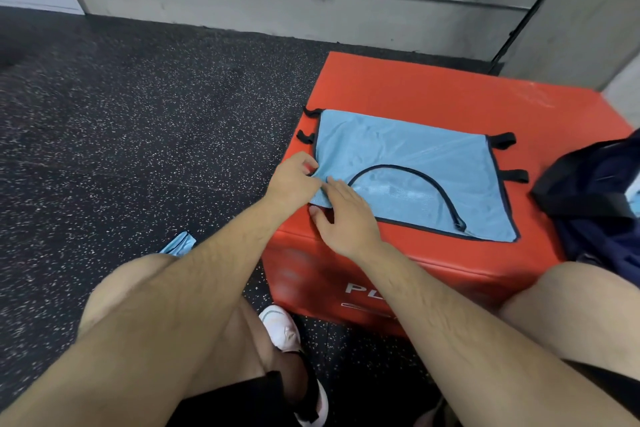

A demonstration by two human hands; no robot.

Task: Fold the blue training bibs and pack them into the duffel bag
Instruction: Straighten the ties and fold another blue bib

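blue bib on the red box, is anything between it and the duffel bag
Nothing visible does. The blue bib lies flat on the red box, with only bare red top between its right edge and the duffel bag at the box's right side.

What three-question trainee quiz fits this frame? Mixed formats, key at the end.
1. True or false: the duffel bag lies right of the spread bib.
2. The left hand: A) pinches the bib's edge B) holds a bag strap C) rests on a knee.
3. Fill in: the spread bib lies on a ___ box.
Key: 1 true; 2 A; 3 red.
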